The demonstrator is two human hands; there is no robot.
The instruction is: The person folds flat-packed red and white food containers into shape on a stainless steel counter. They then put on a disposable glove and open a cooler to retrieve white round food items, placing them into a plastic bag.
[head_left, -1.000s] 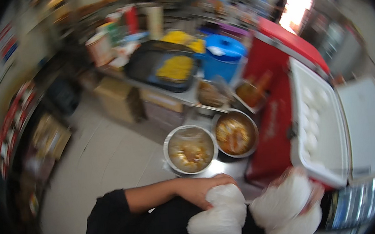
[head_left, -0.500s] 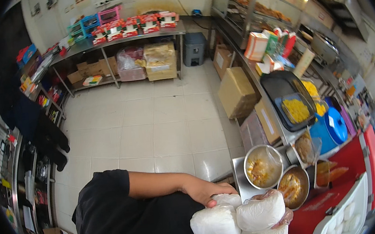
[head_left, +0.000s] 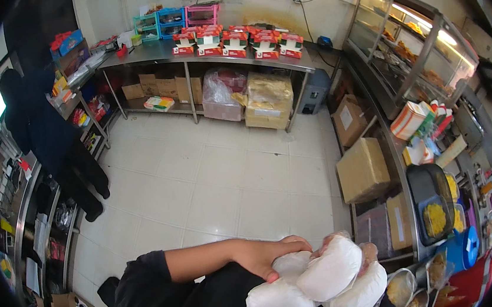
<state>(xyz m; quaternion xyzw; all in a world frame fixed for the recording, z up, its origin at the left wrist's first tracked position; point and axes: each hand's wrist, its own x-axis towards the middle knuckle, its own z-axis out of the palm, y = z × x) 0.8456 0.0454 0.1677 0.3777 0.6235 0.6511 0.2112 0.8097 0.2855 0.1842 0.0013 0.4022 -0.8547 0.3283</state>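
Note:
My left hand (head_left: 268, 257) reaches in from a black sleeve and is closed on several white, rounded packs (head_left: 281, 302) in clear plastic. The packs are bunched against my black shirt (head_left: 213, 301) at the lower middle. My thumb lies on the nearer side of a partly covered pack (head_left: 293, 265); the other fingers curl over its far side. Another pack (head_left: 332, 268) rests tilted on top, with bunched clear plastic (head_left: 369, 252) showing behind it. What supports the packs from beneath is hidden. My right hand is out of sight.
At the right runs a steel counter with a black tray (head_left: 430, 195), a blue lidded container (head_left: 465, 248) and metal bowls (head_left: 401, 289). Cartons (head_left: 363, 170) stand under it. Red-and-white boxes (head_left: 235, 43) line the back table. A person in dark clothes (head_left: 55, 139) stands at the left shelves.
My view has swung left and up, so the counter, bowls and red cooler slide toward the lower right. The packs stay in my left hand, shifted and tilted a little.

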